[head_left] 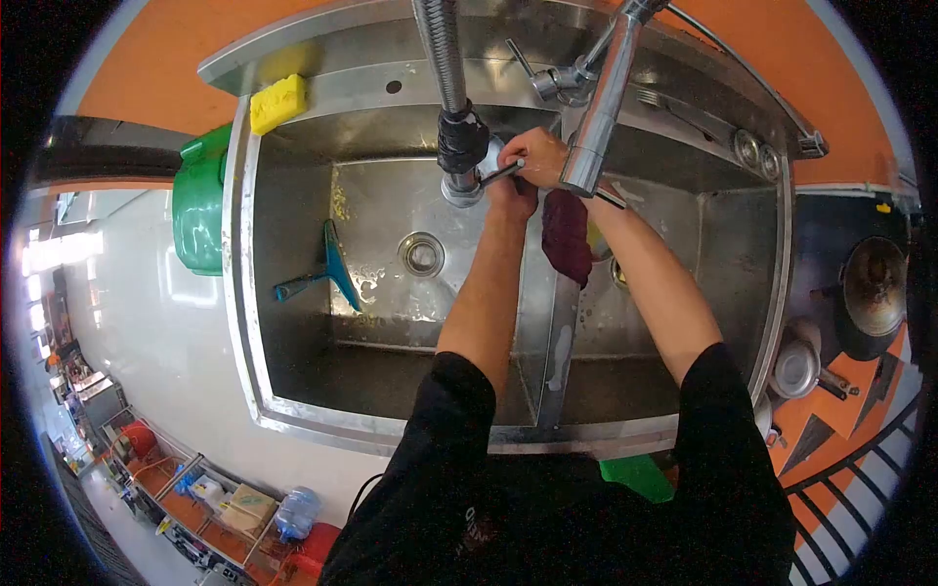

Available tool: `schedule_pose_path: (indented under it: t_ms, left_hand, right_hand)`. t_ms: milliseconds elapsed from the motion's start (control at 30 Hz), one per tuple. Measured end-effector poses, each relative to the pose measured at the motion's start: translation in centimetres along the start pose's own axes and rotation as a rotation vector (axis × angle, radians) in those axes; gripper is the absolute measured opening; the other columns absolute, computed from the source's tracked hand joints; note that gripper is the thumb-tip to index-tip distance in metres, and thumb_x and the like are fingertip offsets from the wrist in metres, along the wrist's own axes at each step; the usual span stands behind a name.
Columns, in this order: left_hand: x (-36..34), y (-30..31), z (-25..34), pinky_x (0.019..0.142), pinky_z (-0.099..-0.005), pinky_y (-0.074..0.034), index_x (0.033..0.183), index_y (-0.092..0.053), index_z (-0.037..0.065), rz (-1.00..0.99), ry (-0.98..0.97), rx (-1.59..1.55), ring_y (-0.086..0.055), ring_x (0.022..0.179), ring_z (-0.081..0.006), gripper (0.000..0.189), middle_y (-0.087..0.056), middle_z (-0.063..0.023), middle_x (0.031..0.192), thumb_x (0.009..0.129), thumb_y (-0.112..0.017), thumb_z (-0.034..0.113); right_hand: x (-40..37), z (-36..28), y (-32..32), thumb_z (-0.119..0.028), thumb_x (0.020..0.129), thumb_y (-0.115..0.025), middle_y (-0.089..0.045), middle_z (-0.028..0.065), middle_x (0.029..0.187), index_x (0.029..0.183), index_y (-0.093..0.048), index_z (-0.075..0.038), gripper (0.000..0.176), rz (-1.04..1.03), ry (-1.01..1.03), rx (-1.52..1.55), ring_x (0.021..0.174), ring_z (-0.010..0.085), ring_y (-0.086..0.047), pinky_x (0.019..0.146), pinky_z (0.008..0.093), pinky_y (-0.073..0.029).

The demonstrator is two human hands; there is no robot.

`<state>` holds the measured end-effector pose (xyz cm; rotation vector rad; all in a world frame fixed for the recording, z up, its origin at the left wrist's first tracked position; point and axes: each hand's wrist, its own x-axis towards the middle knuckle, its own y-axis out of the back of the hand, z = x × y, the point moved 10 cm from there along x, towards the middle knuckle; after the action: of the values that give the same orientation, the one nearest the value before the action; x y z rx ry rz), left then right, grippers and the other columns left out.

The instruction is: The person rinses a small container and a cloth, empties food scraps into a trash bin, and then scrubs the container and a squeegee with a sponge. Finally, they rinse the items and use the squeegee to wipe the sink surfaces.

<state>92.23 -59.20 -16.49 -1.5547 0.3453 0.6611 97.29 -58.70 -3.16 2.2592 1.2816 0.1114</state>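
Two hands, close together, far middle: left hand [513, 195] partly hidden, right hand [543, 156] with fingers bent; cannot tell how closed, or what either holds. One pale item [493, 154] beside them, mostly covered. Two basins: left [381, 293], right [664, 234]. One dark red cloth [567, 239] at the divider [555, 376], below the wrists. One squeegee [338, 273], left basin. One yellow sponge [277, 104], far left rim. Hose [443, 54] and spout [604, 112] obstruct view.
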Motion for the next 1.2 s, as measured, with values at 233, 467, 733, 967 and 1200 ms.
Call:
schedule_pose_path:
  t_ms: [233, 467, 733, 967, 1200]
  left_hand:
    - [1.7, -0.3, -0.6, 0.087, -0.0380, -0.051, 0.115, -0.051, 0.004, -0.111, 0.034, -0.004, -0.061, 0.099, -0.0248, 0.034, -0.059, -0.0117, 0.110, 0.091, -0.043, 0.026]
    - [-1.2, -2.5, -1.4, 0.087, -0.0436, -0.048, 0.116, -0.053, 0.002, -0.228, 0.154, -0.028, -0.058, 0.101, -0.0309, 0.035, -0.059, -0.0136, 0.113, 0.090, -0.044, 0.025]
    - [-0.7, -2.4, 8.1, 0.088, -0.0399, -0.043, 0.113, -0.053, 0.000, -0.198, -1.158, 1.795, -0.057, 0.097, -0.0286, 0.030, -0.059, -0.0180, 0.110, 0.086, -0.054, 0.013]
    - [-11.5, -14.0, 6.8, 0.080, -0.0412, -0.048, 0.097, -0.062, 0.001, -0.429, -1.372, 1.779, -0.060, 0.092, -0.0326, 0.020, -0.064, -0.0164, 0.095, 0.078, -0.057, -0.001]
    - [-7.1, -9.4, 6.0, 0.077, -0.0384, -0.049, 0.102, -0.061, 0.001, -0.526, -0.884, 1.792, -0.061, 0.092, -0.0288, 0.024, -0.064, -0.0116, 0.097, 0.081, -0.049, -0.003]
  right_hand:
    - [-1.0, -2.1, 1.8, -0.008, 0.078, -0.062, -0.064, 0.0165, 0.075, 0.088, -0.063, -0.004, 0.012, 0.203, 0.075, -0.184, 0.074, 0.0294, -0.064, 0.066, 0.0396, -0.049]
    - [-1.7, -2.2, -0.3, -0.013, 0.076, -0.057, -0.062, 0.0209, 0.081, 0.078, -0.052, -0.003, 0.012, 0.139, -0.042, -0.537, 0.075, 0.0400, -0.061, 0.063, 0.0476, -0.045]
    - [-3.4, 0.0, 3.3, -0.023, 0.080, -0.059, -0.062, 0.0138, 0.069, 0.081, -0.061, 0.001, 0.024, -0.122, -0.112, -0.312, 0.067, 0.0239, -0.061, 0.061, 0.0369, -0.045]
    - [-2.9, 3.4, 1.8, -0.027, 0.083, -0.056, -0.060, 0.0157, 0.066, 0.086, -0.061, 0.001, 0.029, 0.014, -0.080, -0.129, 0.060, 0.0243, -0.060, 0.059, 0.0347, -0.046]
    - [-4.3, -1.0, 3.8, -0.031, 0.078, -0.059, -0.060, 0.0195, 0.073, 0.082, -0.057, 0.000, 0.031, 0.199, -0.011, -0.554, 0.067, 0.0303, -0.061, 0.060, 0.0397, -0.048]
